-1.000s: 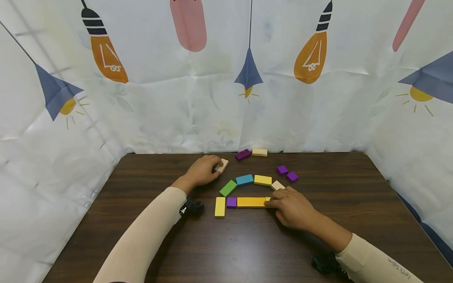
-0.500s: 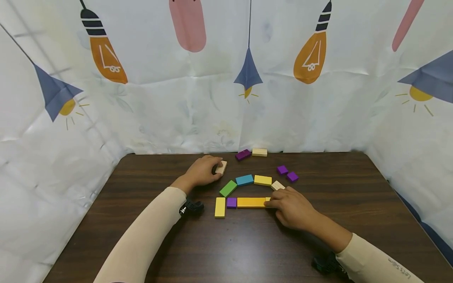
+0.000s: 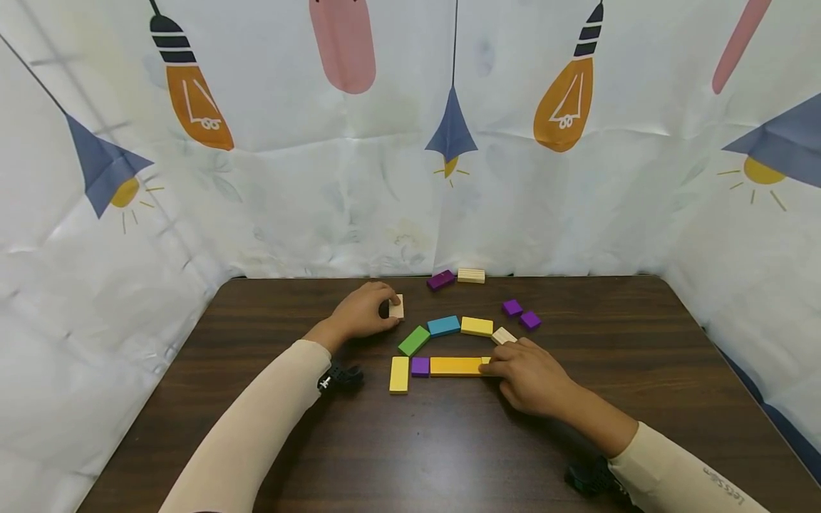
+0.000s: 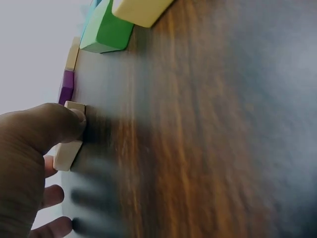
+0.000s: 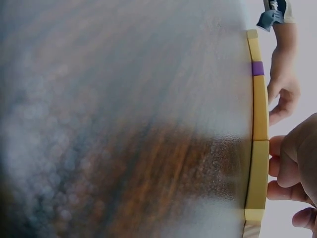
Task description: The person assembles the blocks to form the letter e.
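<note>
Turned straighter since the earlier frame, with the left hand's grip (image 3: 362, 311) pinching it, the pale block (image 3: 397, 308) sits far-left of the green block (image 3: 414, 341), best rotated gently and kept clear, while the right hand's relaxed fingers (image 5: 277, 192) touch a yellow block (image 5: 257, 178).

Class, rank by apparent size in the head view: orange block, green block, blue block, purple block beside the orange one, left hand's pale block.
1. Orange block
2. Green block, blue block: too alike to rank
3. Purple block
Unranked: pale block, partly hidden
</note>
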A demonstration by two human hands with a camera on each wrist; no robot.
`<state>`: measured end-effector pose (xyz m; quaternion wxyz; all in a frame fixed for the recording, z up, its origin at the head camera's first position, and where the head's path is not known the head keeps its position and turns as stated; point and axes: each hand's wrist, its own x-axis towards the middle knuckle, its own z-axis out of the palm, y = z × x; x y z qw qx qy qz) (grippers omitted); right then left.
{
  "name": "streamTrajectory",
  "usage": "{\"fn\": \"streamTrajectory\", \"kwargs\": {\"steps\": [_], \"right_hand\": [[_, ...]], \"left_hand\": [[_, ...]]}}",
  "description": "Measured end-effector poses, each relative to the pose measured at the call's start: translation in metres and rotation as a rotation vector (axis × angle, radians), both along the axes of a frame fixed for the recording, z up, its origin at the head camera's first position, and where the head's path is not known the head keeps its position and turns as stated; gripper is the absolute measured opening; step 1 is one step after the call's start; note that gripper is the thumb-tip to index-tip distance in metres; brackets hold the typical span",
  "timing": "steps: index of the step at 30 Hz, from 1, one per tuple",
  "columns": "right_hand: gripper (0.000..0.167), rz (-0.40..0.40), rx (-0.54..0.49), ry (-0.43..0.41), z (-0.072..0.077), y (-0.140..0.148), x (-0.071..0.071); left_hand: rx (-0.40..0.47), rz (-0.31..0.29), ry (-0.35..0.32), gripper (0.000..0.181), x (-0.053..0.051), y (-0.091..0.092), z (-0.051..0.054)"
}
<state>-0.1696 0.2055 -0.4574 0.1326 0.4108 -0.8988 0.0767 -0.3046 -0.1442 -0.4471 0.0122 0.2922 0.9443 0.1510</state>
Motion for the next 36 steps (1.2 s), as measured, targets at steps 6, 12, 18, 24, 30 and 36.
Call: {"fn": "streamTrajectory", "kwargs": {"steps": [6, 12, 18, 24, 30, 36], "right_hand": [[0.039, 0.001, 0.000, 0.008, 0.000, 0.000, 0.000], [0.039, 0.001, -0.003, 0.011, 0.000, 0.000, 0.000], [0.039, -0.004, -0.005, 0.006, -0.001, 0.001, 0.000], [0.040, -0.004, 0.004, 0.004, -0.001, 0.001, 0.001], [0.040, -0.007, 0.004, 0.003, -0.002, 0.002, 0.001], [0.039, -0.001, -0.005, 0.007, -0.002, 0.001, 0.000]], "left_hand": [[0.033, 0.026, -0.001, 0.034, 0.011, -0.008, 0.002], [0.063, 0.052, 0.050, 0.034, 0.030, -0.014, 0.002], [0.101, 0.037, 0.103, 0.036, 0.053, -0.011, 0.001], [0.124, 0.018, 0.124, 0.037, 0.074, -0.010, 0.004], [0.148, -0.002, 0.157, 0.038, 0.093, -0.010, 0.009], [0.164, -0.019, 0.170, 0.038, 0.113, -0.010, 0.009]]}}
